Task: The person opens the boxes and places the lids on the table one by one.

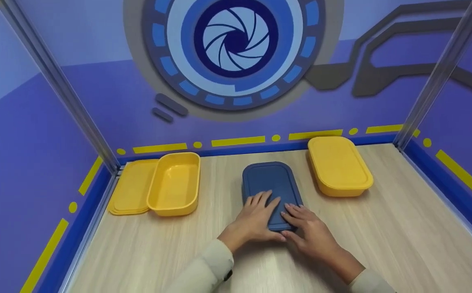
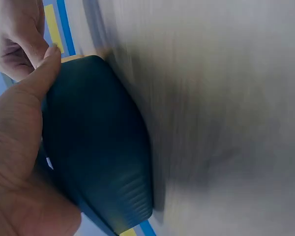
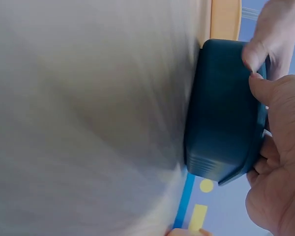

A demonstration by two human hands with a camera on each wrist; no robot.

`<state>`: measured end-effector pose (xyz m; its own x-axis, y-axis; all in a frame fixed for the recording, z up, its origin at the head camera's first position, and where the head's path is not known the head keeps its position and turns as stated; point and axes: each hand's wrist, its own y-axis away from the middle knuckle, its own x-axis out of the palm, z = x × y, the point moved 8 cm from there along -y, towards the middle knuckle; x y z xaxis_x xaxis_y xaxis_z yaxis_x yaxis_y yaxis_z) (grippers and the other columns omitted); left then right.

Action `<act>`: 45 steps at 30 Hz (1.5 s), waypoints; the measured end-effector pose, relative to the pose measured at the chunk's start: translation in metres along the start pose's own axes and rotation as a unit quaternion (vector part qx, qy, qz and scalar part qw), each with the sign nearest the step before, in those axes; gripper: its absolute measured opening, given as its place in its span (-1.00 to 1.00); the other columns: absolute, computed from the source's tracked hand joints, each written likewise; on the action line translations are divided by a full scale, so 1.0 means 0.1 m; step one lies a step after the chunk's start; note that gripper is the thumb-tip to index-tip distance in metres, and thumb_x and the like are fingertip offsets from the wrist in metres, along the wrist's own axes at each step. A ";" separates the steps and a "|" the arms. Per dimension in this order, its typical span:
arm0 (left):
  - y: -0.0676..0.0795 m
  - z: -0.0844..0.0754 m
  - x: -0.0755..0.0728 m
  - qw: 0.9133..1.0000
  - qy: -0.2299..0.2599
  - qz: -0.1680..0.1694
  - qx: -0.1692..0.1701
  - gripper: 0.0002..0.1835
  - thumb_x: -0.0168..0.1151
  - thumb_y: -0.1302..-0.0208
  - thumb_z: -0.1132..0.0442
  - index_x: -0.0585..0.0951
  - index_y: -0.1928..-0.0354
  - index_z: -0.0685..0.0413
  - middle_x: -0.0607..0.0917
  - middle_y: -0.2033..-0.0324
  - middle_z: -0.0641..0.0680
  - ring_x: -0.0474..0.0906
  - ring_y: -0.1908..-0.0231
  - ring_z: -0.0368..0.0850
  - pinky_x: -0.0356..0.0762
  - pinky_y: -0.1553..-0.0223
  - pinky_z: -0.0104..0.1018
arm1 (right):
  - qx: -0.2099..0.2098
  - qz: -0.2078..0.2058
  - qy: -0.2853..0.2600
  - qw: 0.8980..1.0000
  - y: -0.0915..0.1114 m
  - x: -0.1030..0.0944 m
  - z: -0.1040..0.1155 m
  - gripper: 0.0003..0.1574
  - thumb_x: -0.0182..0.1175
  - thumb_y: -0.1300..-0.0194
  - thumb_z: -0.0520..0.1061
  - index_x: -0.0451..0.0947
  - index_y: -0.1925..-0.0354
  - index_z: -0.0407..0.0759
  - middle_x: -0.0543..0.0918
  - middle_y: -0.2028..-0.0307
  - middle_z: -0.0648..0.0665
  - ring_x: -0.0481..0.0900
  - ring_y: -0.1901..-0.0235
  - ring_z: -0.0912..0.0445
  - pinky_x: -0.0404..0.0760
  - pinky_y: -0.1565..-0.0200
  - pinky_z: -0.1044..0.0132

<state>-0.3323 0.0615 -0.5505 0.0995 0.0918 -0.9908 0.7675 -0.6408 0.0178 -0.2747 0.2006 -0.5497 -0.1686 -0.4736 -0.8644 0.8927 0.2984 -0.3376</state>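
A dark blue lidded box (image 1: 270, 177) rests on the tabletop in front of me, its lid on top. My left hand (image 1: 256, 219) lies over the near left part of the lid with fingers spread, the thumb along the near edge. From the right, my right hand (image 1: 313, 232) touches the lid with its fingertips, and its thumb meets the left thumb at the near edge. Both wrist views show the box's smooth near wall (image 2: 98, 128) with ridges on one side; the right wrist view shows the right thumb (image 3: 263, 88) against the rim. Neither palm's underside is fully visible.
On the left stands an open yellow box (image 1: 174, 185), beside a yellow lid (image 1: 134, 185) lying flat. A closed yellow box (image 1: 339, 162) stands at the back right. Blue printed panels (image 1: 236, 126) bound the wooden table (image 1: 402, 228) at back and sides.
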 end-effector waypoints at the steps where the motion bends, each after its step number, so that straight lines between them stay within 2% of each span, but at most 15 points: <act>1: -0.02 -0.01 -0.01 1.000 -0.011 -0.002 0.002 0.30 0.31 -0.06 -0.67 0.12 -0.72 -0.20 0.15 -0.70 0.11 0.11 -0.68 0.11 0.18 -0.64 0.10 | -0.001 -0.002 -0.001 1.000 0.00 0.00 0.00 -0.30 0.47 -0.36 0.12 0.63 -0.39 -0.04 0.57 -0.48 -0.08 0.49 -0.52 -0.13 0.38 -0.52 -0.19; 4: -0.06 -0.01 -0.01 0.999 -0.039 -0.004 0.002 0.29 0.25 -0.07 -0.71 0.11 -0.73 -0.24 0.18 -0.69 0.10 0.14 -0.66 0.10 0.21 -0.62 0.12 | 0.012 0.011 -0.021 1.000 0.00 0.02 -0.05 -0.22 0.48 -0.36 0.07 0.54 -0.47 -0.04 0.44 -0.58 -0.08 0.37 -0.60 -0.13 0.33 -0.54 -0.17; 7: -0.06 0.00 0.00 0.999 -0.048 -0.007 0.001 0.25 0.16 -0.10 -0.74 0.11 -0.72 -0.29 0.21 -0.68 0.09 0.18 -0.64 0.09 0.23 -0.60 0.12 | 0.071 0.042 -0.079 0.993 -0.01 0.09 -0.20 0.07 0.50 -0.35 -0.02 0.23 -0.66 -0.05 0.15 -0.71 -0.15 0.17 -0.68 -0.17 0.26 -0.58 -0.18; 11: -0.07 0.00 0.01 0.998 -0.048 -0.024 0.012 0.21 0.02 -0.13 -0.78 0.12 -0.72 -0.33 0.25 -0.67 0.08 0.23 -0.62 0.08 0.27 -0.58 0.12 | 0.171 0.080 -0.197 0.962 0.01 0.20 -0.44 0.52 0.55 -0.28 0.02 -0.32 -0.77 0.01 -0.08 -0.74 -0.29 0.02 -0.71 -0.24 0.11 -0.64 -0.25; 15: -0.07 0.00 0.04 0.998 -0.048 -0.033 0.018 0.20 -0.06 -0.14 -0.81 0.10 -0.72 -0.36 0.24 -0.68 0.05 0.23 -0.62 0.06 0.28 -0.57 0.12 | 0.218 0.099 -0.265 0.934 0.02 0.30 -0.56 0.77 0.63 -0.14 0.14 -0.53 -0.74 0.01 -0.17 -0.74 -0.34 -0.09 -0.72 -0.27 -0.04 -0.66 -0.28; 18: -0.06 0.01 0.06 0.998 -0.045 -0.035 0.015 0.21 -0.10 -0.12 -0.83 0.07 -0.72 -0.40 0.21 -0.69 0.03 0.22 -0.63 0.06 0.27 -0.58 0.12 | 0.214 0.102 -0.284 0.929 0.00 0.36 -0.62 0.85 0.66 -0.07 0.16 -0.56 -0.73 -0.04 -0.24 -0.75 -0.33 -0.14 -0.73 -0.26 -0.10 -0.67 -0.28; 21: -0.06 0.00 0.08 0.999 -0.038 -0.033 0.014 0.22 -0.12 -0.11 -0.84 0.05 -0.73 -0.43 0.19 -0.70 0.02 0.20 -0.63 0.06 0.26 -0.59 0.14 | 0.197 0.104 -0.304 0.926 -0.03 0.40 -0.66 0.83 0.68 -0.03 0.16 -0.49 -0.75 0.04 -0.21 -0.76 -0.24 -0.11 -0.74 -0.22 -0.09 -0.67 -0.28; 28: -0.10 -0.02 0.09 0.999 -0.046 -0.025 0.007 0.21 -0.14 -0.11 -0.85 0.04 -0.72 -0.46 0.20 -0.70 0.00 0.20 -0.64 0.05 0.26 -0.59 0.16 | 0.187 0.122 -0.330 0.917 -0.03 0.42 -0.73 0.53 0.62 -0.09 0.05 -0.12 -0.75 0.03 0.11 -0.72 -0.22 0.03 -0.71 -0.19 -0.06 -0.66 -0.29; 30: -0.11 -0.02 0.08 0.998 -0.053 -0.024 0.002 0.20 -0.14 -0.11 -0.85 0.07 -0.72 -0.45 0.21 -0.69 0.01 0.21 -0.64 0.05 0.27 -0.58 0.16 | 0.180 0.123 -0.336 0.916 -0.05 0.42 -0.72 0.53 0.62 -0.08 0.03 -0.11 -0.75 0.04 0.12 -0.72 -0.19 0.02 -0.72 -0.15 -0.05 -0.67 -0.20; 32: -0.12 -0.02 0.07 0.998 -0.057 -0.023 -0.002 0.20 -0.16 -0.12 -0.85 0.10 -0.71 -0.43 0.23 -0.68 0.02 0.22 -0.64 0.05 0.28 -0.58 0.17 | 0.174 0.125 -0.337 0.917 -0.06 0.43 -0.72 0.53 0.62 -0.08 -0.01 -0.11 -0.75 0.07 0.12 -0.72 -0.17 0.03 -0.71 -0.10 0.03 -0.66 0.05; 35: -0.13 -0.02 0.08 0.998 -0.056 -0.022 -0.006 0.19 -0.20 -0.14 -0.84 0.13 -0.71 -0.40 0.25 -0.68 0.03 0.23 -0.63 0.06 0.28 -0.58 0.18 | 0.170 0.129 -0.339 0.916 -0.07 0.43 -0.71 0.53 0.59 -0.05 -0.10 -0.12 -0.76 0.09 0.15 -0.71 -0.18 0.17 -0.62 -0.09 0.38 -0.42 0.37; 36: -0.13 -0.02 0.08 0.998 -0.056 -0.023 -0.006 0.18 -0.20 -0.14 -0.84 0.14 -0.71 -0.39 0.25 -0.68 0.03 0.23 -0.64 0.07 0.28 -0.58 0.19 | 0.171 0.131 -0.338 0.916 -0.08 0.44 -0.71 0.54 0.59 -0.04 -0.12 -0.12 -0.76 0.10 0.15 -0.71 -0.17 0.18 -0.60 -0.07 0.38 -0.34 0.49; 39: -0.14 -0.04 0.08 0.998 -0.058 -0.027 -0.005 0.17 -0.19 -0.15 -0.83 0.16 -0.70 -0.40 0.27 -0.67 0.03 0.25 -0.62 0.07 0.30 -0.56 0.18 | 0.179 0.139 -0.339 0.913 -0.06 0.44 -0.72 0.54 0.58 -0.03 -0.14 -0.13 -0.76 0.10 0.15 -0.71 -0.17 0.21 -0.55 -0.07 0.36 -0.24 0.58; 42: -0.14 -0.04 0.07 0.998 -0.061 -0.030 -0.003 0.15 -0.12 -0.15 -0.81 0.20 -0.69 -0.40 0.31 -0.64 0.04 0.27 -0.60 0.09 0.33 -0.53 0.18 | 0.186 0.150 -0.329 0.914 -0.06 0.44 -0.73 0.53 0.59 -0.05 -0.10 -0.12 -0.75 0.09 0.14 -0.71 -0.14 0.15 -0.60 -0.01 0.14 -0.36 0.63; 45: -0.16 -0.06 0.05 0.998 -0.057 -0.031 0.001 0.13 -0.05 -0.15 -0.79 0.23 -0.67 -0.41 0.33 -0.62 0.07 0.28 -0.57 0.13 0.34 -0.51 0.19 | 0.184 0.156 -0.324 0.915 -0.07 0.43 -0.72 0.51 0.57 -0.08 -0.09 -0.12 -0.75 0.05 0.15 -0.71 -0.15 0.17 -0.58 -0.01 0.14 -0.40 0.60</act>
<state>-0.3406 0.0771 -0.5553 -0.0219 0.0437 -0.9988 0.7688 -0.6379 -0.0447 -0.3185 0.2381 -0.6118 0.2959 -0.8404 -0.4541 0.9552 0.2611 0.1391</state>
